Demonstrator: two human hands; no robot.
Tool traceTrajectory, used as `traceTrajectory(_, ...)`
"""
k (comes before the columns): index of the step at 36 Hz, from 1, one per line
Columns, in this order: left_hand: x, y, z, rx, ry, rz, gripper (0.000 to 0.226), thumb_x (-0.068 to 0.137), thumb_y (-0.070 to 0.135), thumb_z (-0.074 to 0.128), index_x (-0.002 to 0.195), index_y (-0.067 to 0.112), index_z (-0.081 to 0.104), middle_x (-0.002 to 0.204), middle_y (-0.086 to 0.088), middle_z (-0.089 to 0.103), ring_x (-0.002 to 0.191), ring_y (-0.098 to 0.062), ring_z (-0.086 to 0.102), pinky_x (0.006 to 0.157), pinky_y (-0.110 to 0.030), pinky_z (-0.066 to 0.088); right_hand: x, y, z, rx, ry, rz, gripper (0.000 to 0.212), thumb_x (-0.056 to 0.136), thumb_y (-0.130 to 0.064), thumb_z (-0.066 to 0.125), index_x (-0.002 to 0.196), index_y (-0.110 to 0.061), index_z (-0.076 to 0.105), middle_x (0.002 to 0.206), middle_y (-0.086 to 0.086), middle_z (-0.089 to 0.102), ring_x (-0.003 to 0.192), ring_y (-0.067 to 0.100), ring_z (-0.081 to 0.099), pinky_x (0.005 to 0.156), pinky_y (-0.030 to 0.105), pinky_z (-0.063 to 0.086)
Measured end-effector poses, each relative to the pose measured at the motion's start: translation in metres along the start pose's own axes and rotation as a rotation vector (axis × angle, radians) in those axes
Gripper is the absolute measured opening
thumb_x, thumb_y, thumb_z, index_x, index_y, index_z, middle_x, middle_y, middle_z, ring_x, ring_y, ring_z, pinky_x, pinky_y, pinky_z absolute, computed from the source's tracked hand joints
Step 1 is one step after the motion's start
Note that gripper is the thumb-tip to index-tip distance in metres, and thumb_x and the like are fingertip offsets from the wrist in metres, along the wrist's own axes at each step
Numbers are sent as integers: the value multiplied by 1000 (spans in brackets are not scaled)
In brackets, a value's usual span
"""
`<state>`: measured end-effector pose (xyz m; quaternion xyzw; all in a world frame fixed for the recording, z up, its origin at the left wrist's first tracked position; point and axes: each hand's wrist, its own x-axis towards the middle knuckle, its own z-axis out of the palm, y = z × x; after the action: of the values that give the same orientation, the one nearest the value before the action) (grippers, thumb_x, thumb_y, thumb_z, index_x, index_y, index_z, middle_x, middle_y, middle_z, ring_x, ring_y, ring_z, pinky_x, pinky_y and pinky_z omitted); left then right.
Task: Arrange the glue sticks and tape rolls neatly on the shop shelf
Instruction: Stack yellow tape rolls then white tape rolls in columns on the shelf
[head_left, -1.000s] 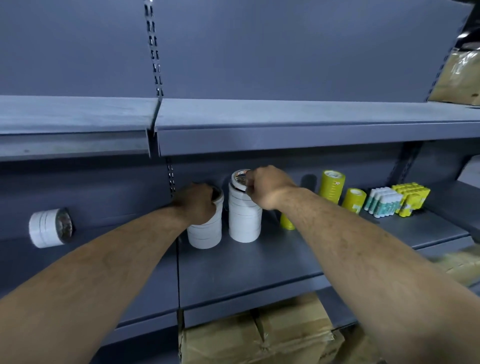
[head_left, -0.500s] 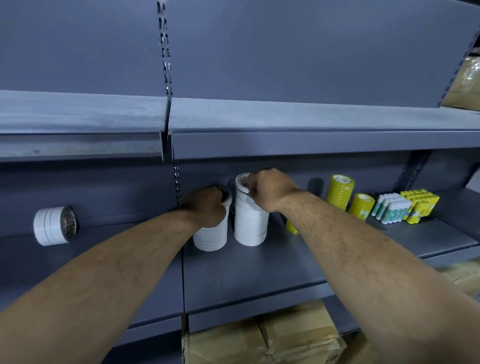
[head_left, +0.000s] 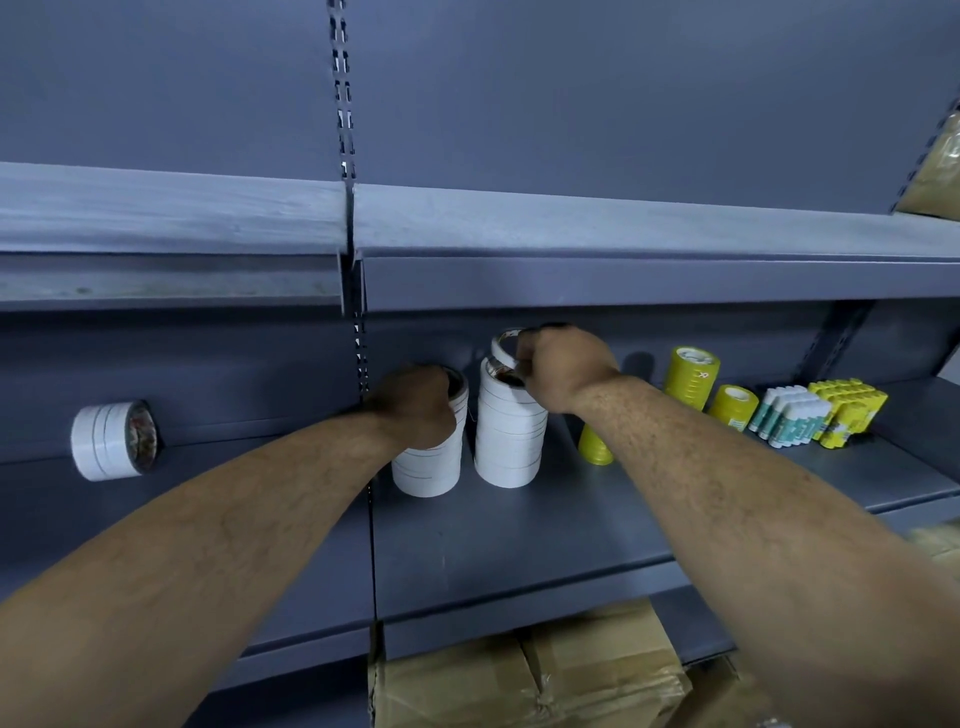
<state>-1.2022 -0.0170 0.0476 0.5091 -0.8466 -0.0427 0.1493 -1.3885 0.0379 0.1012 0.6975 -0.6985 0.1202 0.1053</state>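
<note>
Two stacks of white tape rolls stand side by side on the grey shelf (head_left: 519, 545). My left hand (head_left: 415, 402) grips the top of the shorter left stack (head_left: 428, 467). My right hand (head_left: 563, 366) pinches a thin white roll (head_left: 501, 345), tilted and lifted just above the taller right stack (head_left: 509, 441). Yellow tape rolls (head_left: 691, 376) stand to the right, one (head_left: 595, 447) partly hidden behind my right forearm. White-and-green glue sticks (head_left: 789, 418) and yellow glue sticks (head_left: 847, 410) lie grouped further right.
A loose bundle of white tape rolls (head_left: 111, 439) lies on its side on the left shelf bay. An upper shelf (head_left: 571, 249) overhangs the work area. Brown cardboard boxes (head_left: 530, 680) sit below the shelf, and another box (head_left: 935, 171) is at the upper right.
My right hand has lifted the top thin roll off the taller stack and tilted it. My left hand stays on the shorter stack.
</note>
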Motion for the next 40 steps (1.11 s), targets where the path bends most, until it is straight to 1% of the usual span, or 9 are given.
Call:
traceTrajectory(5, -1, 0, -3, 3, -27, 1, 14, 81, 12, 53, 68, 15, 48, 92, -6, 65, 95, -29, 65, 69, -24, 40, 0, 2, -3, -23, 1, 5, 17, 93, -27, 54, 103, -26, 68, 104, -2, 69, 94, 23, 62, 70, 26, 43)
traceTrajectory(13, -1, 1, -4, -2, -48, 5, 24, 83, 11, 53, 63, 16, 42, 84, -2, 60, 90, -27, 64, 67, -25, 40, 1, -2, -4, -4, -71, 5, 12, 90, -26, 58, 95, -24, 69, 98, -2, 69, 91, 21, 63, 74, 28, 52)
traceTrajectory(15, -2, 1, -6, -17, -55, 5, 21, 83, 15, 55, 64, 16, 44, 89, -4, 65, 90, -26, 64, 67, -25, 40, 1, -5, -3, 0, -93, 5, 13, 88, -22, 57, 93, -23, 69, 96, -2, 69, 90, 22, 64, 75, 31, 55)
traceTrajectory(18, -7, 4, -12, -11, 27, 33, 20, 79, 27, 57, 65, 16, 47, 82, 2, 62, 91, -26, 63, 68, -26, 40, 4, -7, 2, -8, -99, -9, 6, 90, -22, 58, 87, -23, 64, 94, -2, 69, 88, 22, 64, 69, 28, 51)
traceTrajectory(20, -11, 7, -17, -13, 111, 44, 23, 80, 31, 54, 61, 21, 44, 87, 1, 66, 95, -26, 62, 79, -31, 48, 4, -9, 4, -16, -101, -20, 7, 90, -22, 59, 85, -26, 61, 94, -1, 69, 88, 23, 64, 67, 27, 47)
traceTrajectory(22, -14, 9, -21, 0, 170, 41, 26, 83, 36, 50, 62, 25, 41, 96, 0, 68, 101, -27, 61, 92, -41, 49, 5, -9, 6, -16, -112, -19, 7, 91, -23, 59, 89, -24, 66, 96, 0, 69, 89, 24, 64, 70, 30, 52)
traceTrajectory(25, -15, 5, -22, 18, 152, 20, 28, 87, 42, 46, 69, 21, 46, 100, -2, 68, 103, -28, 61, 94, -43, 49, 5, -10, 7, -21, -133, -21, 15, 93, -26, 56, 99, -23, 70, 101, 2, 69, 88, 24, 62, 75, 33, 55)
traceTrajectory(31, -17, 0, -22, 61, 128, 2, 17, 82, 37, 52, 75, 21, 49, 103, -1, 68, 103, -28, 60, 85, -33, 47, 7, -10, 11, -42, -132, -25, 15, 94, -28, 55, 98, -22, 68, 102, 5, 68, 84, 25, 58, 68, 28, 45)
traceTrajectory(40, -19, -3, -24, 66, 127, 14, 17, 84, 34, 52, 82, 19, 60, 98, -1, 68, 96, -25, 61, 70, -27, 37, 10, -7, 12, -36, -176, -15, 23, 94, -33, 54, 103, -18, 69, 106, 5, 68, 93, 25, 62, 72, 28, 48)
